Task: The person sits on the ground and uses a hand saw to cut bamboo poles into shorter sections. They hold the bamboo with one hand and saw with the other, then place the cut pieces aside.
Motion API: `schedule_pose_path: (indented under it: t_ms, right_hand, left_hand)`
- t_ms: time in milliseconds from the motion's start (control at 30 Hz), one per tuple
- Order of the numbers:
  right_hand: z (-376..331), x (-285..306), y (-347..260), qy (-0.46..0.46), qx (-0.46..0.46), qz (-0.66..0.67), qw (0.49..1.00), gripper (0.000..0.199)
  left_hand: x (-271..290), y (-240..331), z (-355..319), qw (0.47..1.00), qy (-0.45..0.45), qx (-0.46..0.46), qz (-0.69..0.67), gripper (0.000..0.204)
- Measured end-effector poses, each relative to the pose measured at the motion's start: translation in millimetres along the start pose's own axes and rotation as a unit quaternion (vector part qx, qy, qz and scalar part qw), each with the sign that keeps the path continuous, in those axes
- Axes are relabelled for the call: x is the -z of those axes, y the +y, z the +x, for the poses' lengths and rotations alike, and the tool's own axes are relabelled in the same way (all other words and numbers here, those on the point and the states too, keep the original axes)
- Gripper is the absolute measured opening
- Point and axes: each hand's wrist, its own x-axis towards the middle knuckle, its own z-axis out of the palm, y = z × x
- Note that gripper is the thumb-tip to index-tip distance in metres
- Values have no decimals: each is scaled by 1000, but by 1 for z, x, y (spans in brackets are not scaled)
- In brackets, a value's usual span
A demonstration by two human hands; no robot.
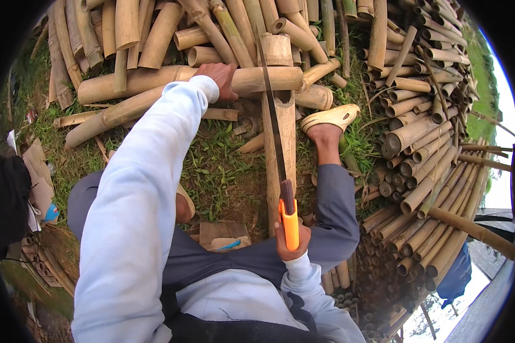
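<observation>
A thick bamboo pole [137,82] lies crosswise in front of me, its right part over an upright-notched bamboo support [288,148]. My left hand [218,80] is closed over the top of this pole, left of the blade. In my right hand [292,237] is the orange handle of a handsaw [274,123]. The long dark blade points away from me and crosses the pole near its right end. Whether the teeth have cut into the bamboo I cannot tell. My fingers partly hide the handle.
Cut bamboo pieces [171,34] are heaped at the far side. Tall stacks of bamboo [423,143] stand on the right. My sandalled foot [330,117] rests right of the support. Cardboard [223,233] lies on the grass between my legs. A dark cloth [8,194] hangs at the left.
</observation>
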Motion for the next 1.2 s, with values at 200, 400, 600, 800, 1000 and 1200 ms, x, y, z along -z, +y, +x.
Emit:
schedule_pose_path:
  t_ms: [200, 400, 600, 800, 1000, 1200]
  right_hand:
    - [113, -40, 12, -15, 32, 49, 998, 19]
    - [85, -39, 14, -38, 15, 63, 997, 10]
    - [16, -20, 17, -3, 17, 18, 1000, 16]
    - [118, -54, 15, -1, 45, 78, 996, 24]
    - [-19, -4, 31, -8, 6, 1, 1000, 12]
    - [119, -48, 23, -19, 30, 50, 998, 15]
  left_hand:
    - [0, -3, 1, 1000, -1, 3, -8, 74]
    - [-1, -22, 1, 1000, 14, 19, -10, 80]
    - [14, -13, -11, 999, -21, 41, -8, 70]
    - [11, -4, 4, 1000, -15, 16, -13, 77]
    - [5, -13, -3, 1000, 10, 23, -17, 70]
    - [16, 2, 2, 1000, -7, 13, -12, 67]
